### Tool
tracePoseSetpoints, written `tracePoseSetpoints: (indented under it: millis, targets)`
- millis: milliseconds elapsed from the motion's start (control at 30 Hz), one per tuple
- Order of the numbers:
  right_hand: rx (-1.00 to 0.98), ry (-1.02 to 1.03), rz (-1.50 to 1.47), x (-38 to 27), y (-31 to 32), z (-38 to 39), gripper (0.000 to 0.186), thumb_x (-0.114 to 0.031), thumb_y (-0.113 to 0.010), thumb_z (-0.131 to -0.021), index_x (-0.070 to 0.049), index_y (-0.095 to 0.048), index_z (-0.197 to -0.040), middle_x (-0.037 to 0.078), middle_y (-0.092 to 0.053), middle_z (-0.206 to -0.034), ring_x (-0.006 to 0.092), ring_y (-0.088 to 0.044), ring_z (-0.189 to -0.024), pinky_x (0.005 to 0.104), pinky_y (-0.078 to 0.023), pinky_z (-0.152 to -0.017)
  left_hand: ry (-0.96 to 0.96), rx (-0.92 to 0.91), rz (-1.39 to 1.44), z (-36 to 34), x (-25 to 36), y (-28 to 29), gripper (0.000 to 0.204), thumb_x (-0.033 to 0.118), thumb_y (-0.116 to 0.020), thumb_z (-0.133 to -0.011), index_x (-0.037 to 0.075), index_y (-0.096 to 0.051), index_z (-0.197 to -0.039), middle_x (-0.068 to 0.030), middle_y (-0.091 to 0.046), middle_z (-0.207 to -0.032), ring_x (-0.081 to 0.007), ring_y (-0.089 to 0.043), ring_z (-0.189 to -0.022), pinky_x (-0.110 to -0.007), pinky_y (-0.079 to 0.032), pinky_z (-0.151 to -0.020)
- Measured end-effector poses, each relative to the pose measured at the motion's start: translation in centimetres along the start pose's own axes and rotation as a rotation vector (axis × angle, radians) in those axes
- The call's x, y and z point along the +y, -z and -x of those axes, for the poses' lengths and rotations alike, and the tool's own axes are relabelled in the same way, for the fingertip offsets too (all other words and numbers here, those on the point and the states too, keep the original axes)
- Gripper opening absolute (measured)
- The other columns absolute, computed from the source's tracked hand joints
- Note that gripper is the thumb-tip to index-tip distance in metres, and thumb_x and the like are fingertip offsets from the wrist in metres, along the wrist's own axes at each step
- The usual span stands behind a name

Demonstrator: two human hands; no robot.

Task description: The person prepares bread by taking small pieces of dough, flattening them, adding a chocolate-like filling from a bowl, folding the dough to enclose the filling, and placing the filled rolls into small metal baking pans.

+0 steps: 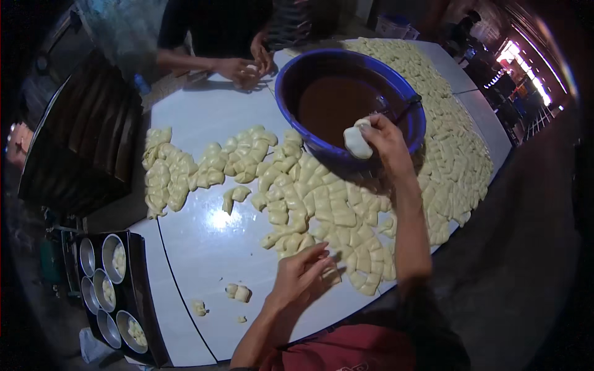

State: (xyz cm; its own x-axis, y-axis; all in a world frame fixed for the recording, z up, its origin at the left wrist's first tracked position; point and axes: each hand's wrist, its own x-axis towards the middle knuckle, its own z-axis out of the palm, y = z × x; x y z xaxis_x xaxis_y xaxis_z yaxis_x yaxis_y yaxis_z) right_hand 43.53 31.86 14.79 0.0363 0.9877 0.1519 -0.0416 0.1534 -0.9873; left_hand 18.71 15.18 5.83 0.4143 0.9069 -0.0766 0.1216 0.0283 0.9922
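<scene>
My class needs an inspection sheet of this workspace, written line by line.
Surface: smooth white table, crossed by dark seams.
Things: pale yellow, pillow-shaped dough pieces, widely spread; round blue basin holding brown liquid.
Clutter: small pale dough scraps, near left.
Hands: right hand pinches a flat whitish piece between its fingers, seen against the basin's near side; left hand at the dough's near edge, grip unclear.
Cables: nothing seen.
Surroundings: round silvery metal tins at left, some holding dough; dark-shirted person opposite.
</scene>
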Motion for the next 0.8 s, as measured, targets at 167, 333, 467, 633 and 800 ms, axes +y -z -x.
tracePoseSetpoints:
  millis: [167,333,467,633,800]
  targets:
    - [-0.322,-0.229,0.811,4.3,5.2,-7.1,0.027,-0.024,-0.061,-0.089,-0.001,-0.066,-0.103,0.01,-0.068,-0.087,0.017,-0.064,-0.082,0.0325,-0.05,-0.073,0.137,0.302,0.085,1.7,0.0,1.4,0.028,0.012,-0.064,-0.096,0.0,-0.065,-0.121,-0.0134,-0.073,-0.104,-0.0158,-0.07,-0.094,-0.028,-0.054,-0.083]
    - [-0.633,-0.291,1.018,3.9,4.0,-7.9,0.034,-0.028,-0.065,-0.081,-0.003,-0.069,-0.104,0.017,-0.07,-0.099,0.032,-0.066,-0.094,0.042,-0.05,-0.083,0.2,0.358,0.074,2.8,0.2,1.5,0.03,0.013,-0.064,-0.096,-0.004,-0.063,-0.121,-0.013,-0.072,-0.106,-0.0167,-0.069,-0.097,-0.03,-0.055,-0.084]
    - [-0.566,-0.123,1.07,2.4,3.4,-6.0,0.032,-0.027,-0.063,-0.086,-0.002,-0.068,-0.104,0.015,-0.07,-0.1,0.0275,-0.066,-0.094,0.04,-0.049,-0.082,0.214,0.288,0.032,2.4,0.7,1.2,0.03,0.015,-0.063,-0.096,-0.003,-0.063,-0.12,-0.0138,-0.073,-0.106,-0.0176,-0.069,-0.098,-0.03,-0.054,-0.086]
    - [-0.174,-0.179,0.621,2.3,3.0,-3.0,0.025,-0.026,-0.061,-0.094,-0.001,-0.064,-0.094,0.003,-0.062,-0.076,0.0116,-0.06,-0.07,0.0303,-0.048,-0.064,0.166,0.211,0.137,0.9,1.1,0.2,0.032,0.017,-0.063,-0.097,-0.004,-0.063,-0.121,-0.014,-0.072,-0.107,-0.0174,-0.068,-0.098,-0.03,-0.053,-0.087]
    - [-0.032,-0.134,-0.216,0.7,-2.4,2.5,0.013,-0.017,-0.059,-0.098,-0.005,-0.056,-0.1,0.004,-0.064,-0.079,0.0106,-0.059,-0.063,0.0256,-0.044,-0.05,0.226,0.131,0.525,-1.4,1.0,0.1,0.039,0.024,-0.061,-0.099,-0.004,-0.06,-0.126,-0.0121,-0.065,-0.122,-0.018,-0.063,-0.108,-0.032,-0.053,-0.088]
